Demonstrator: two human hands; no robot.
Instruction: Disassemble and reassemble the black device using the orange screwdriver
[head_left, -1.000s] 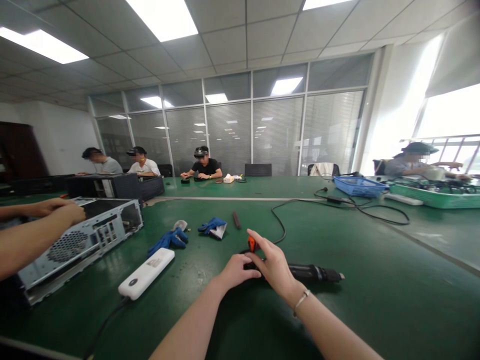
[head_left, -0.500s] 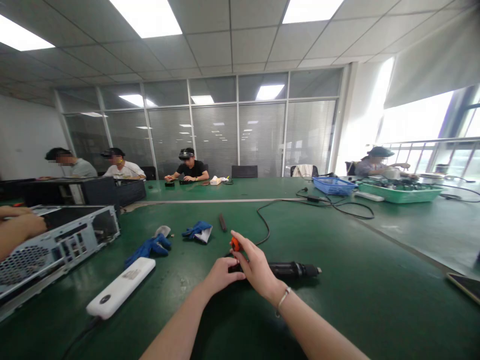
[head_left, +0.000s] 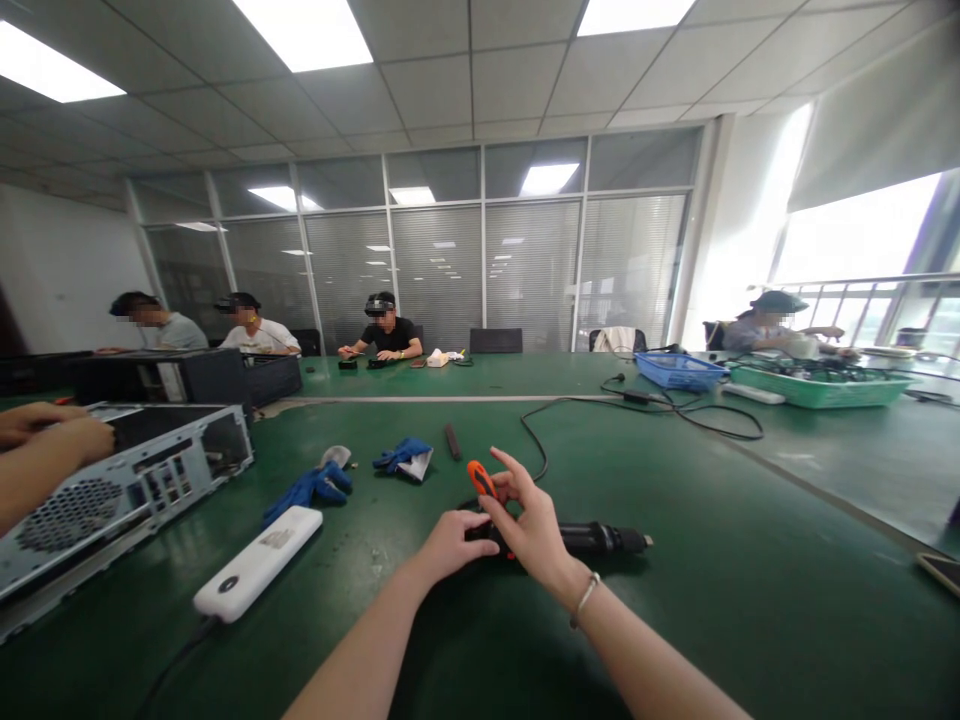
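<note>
The right hand [head_left: 536,530], index finger raised, pinches an orange-and-black elongated handle [head_left: 480,476] over a long black cylindrical tool [head_left: 596,539] pointing to three o'clock. The left hand [head_left: 450,545] clamps that tool's nine-o'clock end. A crumpled blue-and-white fabric glove [head_left: 405,458] lies at ten.

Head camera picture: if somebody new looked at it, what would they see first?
Probably the bright orange handle in the right hand, above the black tool on the green table. Next might come the metal computer case at the left, then the blue basket and green basket toward the right.
</note>
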